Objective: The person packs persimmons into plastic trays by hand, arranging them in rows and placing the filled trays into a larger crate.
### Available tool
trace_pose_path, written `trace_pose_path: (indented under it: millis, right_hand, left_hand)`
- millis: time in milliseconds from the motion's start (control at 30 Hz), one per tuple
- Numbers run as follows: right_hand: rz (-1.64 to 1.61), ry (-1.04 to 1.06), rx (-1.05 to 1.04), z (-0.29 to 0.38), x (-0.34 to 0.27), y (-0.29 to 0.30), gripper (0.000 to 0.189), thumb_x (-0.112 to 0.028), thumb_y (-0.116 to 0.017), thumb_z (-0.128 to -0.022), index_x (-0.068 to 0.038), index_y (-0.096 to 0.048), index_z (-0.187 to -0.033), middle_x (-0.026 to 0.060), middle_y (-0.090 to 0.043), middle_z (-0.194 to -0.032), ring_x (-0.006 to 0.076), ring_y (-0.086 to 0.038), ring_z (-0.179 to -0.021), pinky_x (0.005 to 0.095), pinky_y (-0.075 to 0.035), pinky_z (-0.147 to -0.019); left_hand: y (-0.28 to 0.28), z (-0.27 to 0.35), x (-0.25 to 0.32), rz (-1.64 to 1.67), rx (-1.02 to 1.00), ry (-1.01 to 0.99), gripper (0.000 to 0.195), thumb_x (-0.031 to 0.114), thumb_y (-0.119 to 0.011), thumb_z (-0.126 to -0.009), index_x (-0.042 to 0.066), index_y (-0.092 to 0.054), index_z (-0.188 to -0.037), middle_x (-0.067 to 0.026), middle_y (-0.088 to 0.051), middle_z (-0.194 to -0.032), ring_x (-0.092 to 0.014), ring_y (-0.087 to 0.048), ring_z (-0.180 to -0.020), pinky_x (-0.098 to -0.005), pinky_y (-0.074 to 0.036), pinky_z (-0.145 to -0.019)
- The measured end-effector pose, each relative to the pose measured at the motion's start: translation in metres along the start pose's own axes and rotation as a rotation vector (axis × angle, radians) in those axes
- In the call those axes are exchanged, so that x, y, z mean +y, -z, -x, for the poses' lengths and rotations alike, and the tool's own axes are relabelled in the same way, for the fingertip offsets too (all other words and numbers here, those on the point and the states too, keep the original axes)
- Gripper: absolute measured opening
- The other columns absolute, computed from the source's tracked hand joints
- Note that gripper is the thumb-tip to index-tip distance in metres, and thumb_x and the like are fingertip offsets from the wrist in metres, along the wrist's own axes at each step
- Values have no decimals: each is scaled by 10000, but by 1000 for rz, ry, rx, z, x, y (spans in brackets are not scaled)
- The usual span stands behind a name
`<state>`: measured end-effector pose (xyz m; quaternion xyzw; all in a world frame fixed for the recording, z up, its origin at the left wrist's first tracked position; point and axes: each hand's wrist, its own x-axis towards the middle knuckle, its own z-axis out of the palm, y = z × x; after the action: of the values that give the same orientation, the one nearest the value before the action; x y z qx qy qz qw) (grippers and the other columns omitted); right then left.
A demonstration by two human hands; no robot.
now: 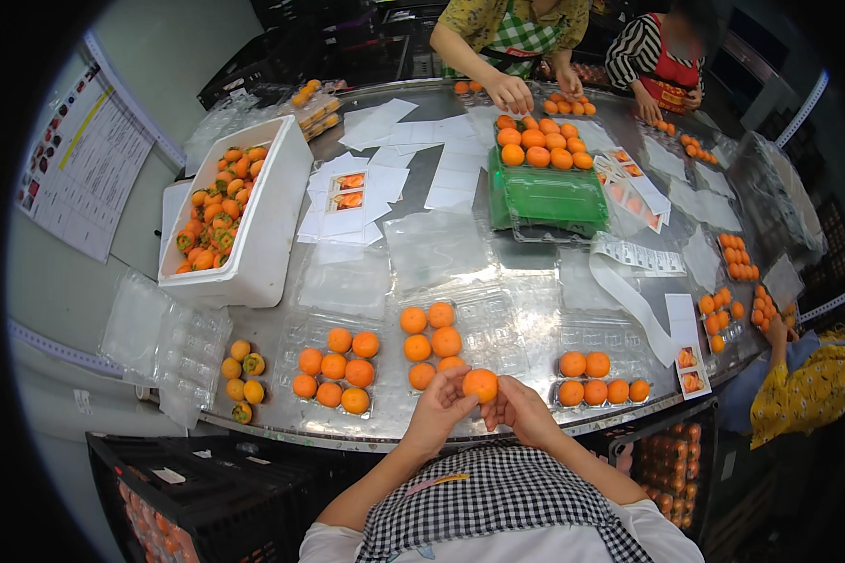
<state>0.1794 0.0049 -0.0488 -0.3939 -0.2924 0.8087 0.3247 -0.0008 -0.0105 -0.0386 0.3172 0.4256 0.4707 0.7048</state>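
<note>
An orange persimmon (480,386) is held near the table's front edge. My left hand (438,409) grips its left side, while my right hand (522,412) has its fingers on the right side. Just beyond, a clear plastic clamshell tray (489,331) has persimmons in its left part, one partly hidden by my left hand. To the left lies another clear tray (289,338) with several persimmons in its cups. On the right, a third tray (591,338) carries two rows at its near end. Several yellower persimmons (241,376) sit loose at the far left.
A white foam box (264,274) of persimmons stands at back left, beside paper cards (387,183). A green-topped stack (549,197) bears more fruit. A label strip (634,302) curls rightward. Co-workers' hands (510,91) are across the table; another person (803,387) works at right.
</note>
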Motion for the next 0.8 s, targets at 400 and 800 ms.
trace_pose_path:
  millis: [400, 800]
  right_hand:
    - [-264, -168, -72, -15, -7, -7, 324, -324, -485, -996, -17, -552, -1073, 43, -592, -800, 136, -558, -690, 288, -476, -657]
    - [303, -87, -194, -40, -8, -47, 237, -232, -522, -985, -21, -518, -1094, 48, -586, -787, 106, -560, -637, 240, -485, -595]
  left_hand:
    - [10, 3, -3, -317, 5, -185, 593, 21, -671, -838, -4, -388, -1359, -117, -444, -1234, -178, -558, -1074, -294, -499, -879]
    - [46, 15, 21, -800, 418, -302, 544, 110, -744, -757, 12, -496, -1232, -132, -501, -1160, -194, -579, -995, -286, -515, -827]
